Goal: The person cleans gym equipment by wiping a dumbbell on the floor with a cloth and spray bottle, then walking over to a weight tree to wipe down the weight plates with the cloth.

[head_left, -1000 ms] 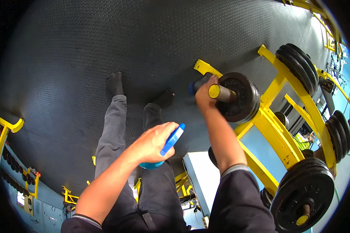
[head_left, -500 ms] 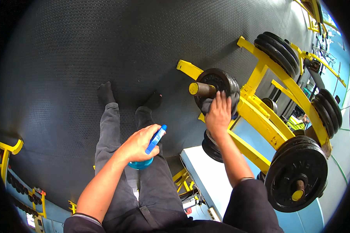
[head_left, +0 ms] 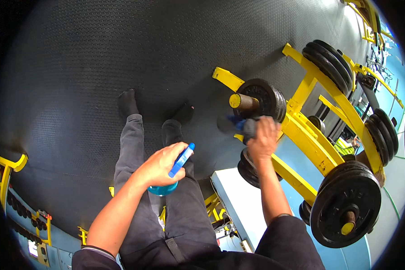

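My left hand (head_left: 163, 167) is wrapped round a spray bottle (head_left: 163, 189) with a blue trigger head and blue-green liquid, held above my thighs. A dark cloth (head_left: 246, 128) hangs from my right hand (head_left: 263, 138), its loose end blurred by motion. That hand is at the lower edge of a black weight plate (head_left: 262, 100), one of several stacked on a peg with a yellow end (head_left: 245, 102). Whether the cloth touches the plate at this instant, I cannot tell.
The yellow plate rack (head_left: 308, 135) carries further black plates, with a large one (head_left: 345, 204) near my right arm. A white flat surface (head_left: 238, 198) lies below the rack. Textured black flooring (head_left: 99, 58) spreads ahead, and dumbbells (head_left: 24, 213) stand far left.
My right hand has moved down from the plate's face to its lower edge, and the cloth now swings out to the left. The left hand keeps its hold on the bottle.
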The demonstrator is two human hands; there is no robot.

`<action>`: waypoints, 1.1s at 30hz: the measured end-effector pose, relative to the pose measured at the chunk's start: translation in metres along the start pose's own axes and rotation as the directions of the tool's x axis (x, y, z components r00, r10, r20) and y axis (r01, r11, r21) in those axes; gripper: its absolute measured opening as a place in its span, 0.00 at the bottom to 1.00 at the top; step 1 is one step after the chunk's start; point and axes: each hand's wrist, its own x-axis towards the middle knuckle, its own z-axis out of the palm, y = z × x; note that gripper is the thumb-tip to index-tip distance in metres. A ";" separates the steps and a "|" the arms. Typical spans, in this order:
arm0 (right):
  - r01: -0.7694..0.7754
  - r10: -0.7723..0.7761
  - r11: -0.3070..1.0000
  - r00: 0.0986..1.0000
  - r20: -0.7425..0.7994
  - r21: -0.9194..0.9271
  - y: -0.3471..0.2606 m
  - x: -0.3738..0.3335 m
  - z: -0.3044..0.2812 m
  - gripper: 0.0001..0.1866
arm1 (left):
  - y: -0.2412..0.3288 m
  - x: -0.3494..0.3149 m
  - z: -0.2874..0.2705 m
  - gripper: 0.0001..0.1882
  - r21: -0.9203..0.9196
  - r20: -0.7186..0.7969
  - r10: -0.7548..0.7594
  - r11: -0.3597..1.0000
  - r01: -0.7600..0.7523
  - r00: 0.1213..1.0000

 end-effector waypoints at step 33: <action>0.422 0.343 -0.898 0.850 0.400 -0.127 -0.150 -0.276 -0.020 0.19 | 0.218 -0.060 0.097 0.27 0.525 0.598 -0.177 0.823 -0.215 0.782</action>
